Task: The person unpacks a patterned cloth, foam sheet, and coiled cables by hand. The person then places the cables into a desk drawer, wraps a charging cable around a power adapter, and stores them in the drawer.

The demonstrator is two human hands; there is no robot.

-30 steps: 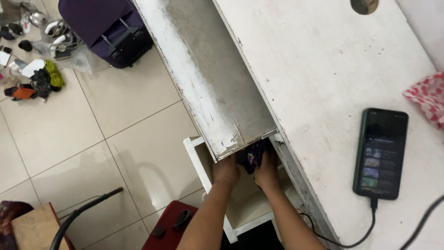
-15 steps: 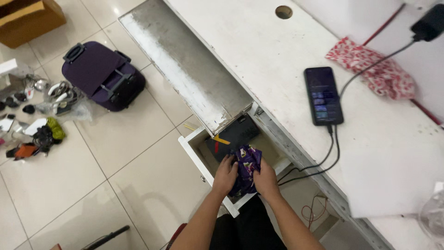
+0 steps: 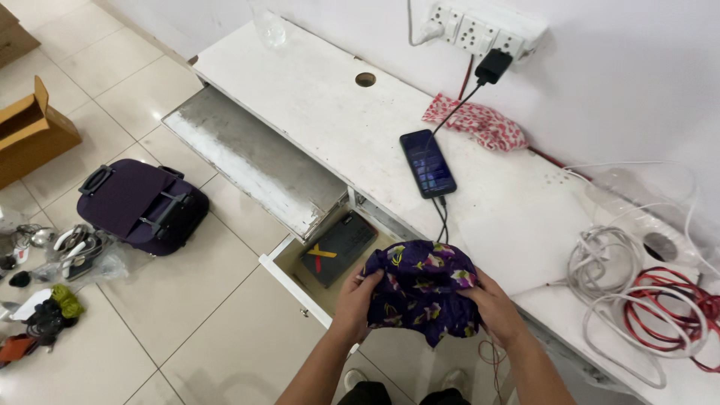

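Both hands hold a purple cloth with a flower print (image 3: 421, 291) up in front of me, above an open white drawer (image 3: 289, 278). My left hand (image 3: 353, 298) grips its left edge and my right hand (image 3: 490, 302) grips its right edge. Inside the drawer lies a flat black box with a yellow and red mark (image 3: 338, 246). The drawer belongs to a worn white desk (image 3: 315, 105).
A pulled-out keyboard shelf (image 3: 251, 161) juts from the desk. On the desk lie a charging phone (image 3: 426, 162), a red-and-white cloth (image 3: 475, 121), and coiled white (image 3: 609, 277) and red cables (image 3: 670, 307). A purple suitcase (image 3: 141, 204), cardboard box (image 3: 31, 133) and clutter (image 3: 46, 309) sit on the tiled floor.
Both hands have lifted the purple cloth out of the drawer and spread it wider. My view has pulled back and up, showing the wall sockets and cables.
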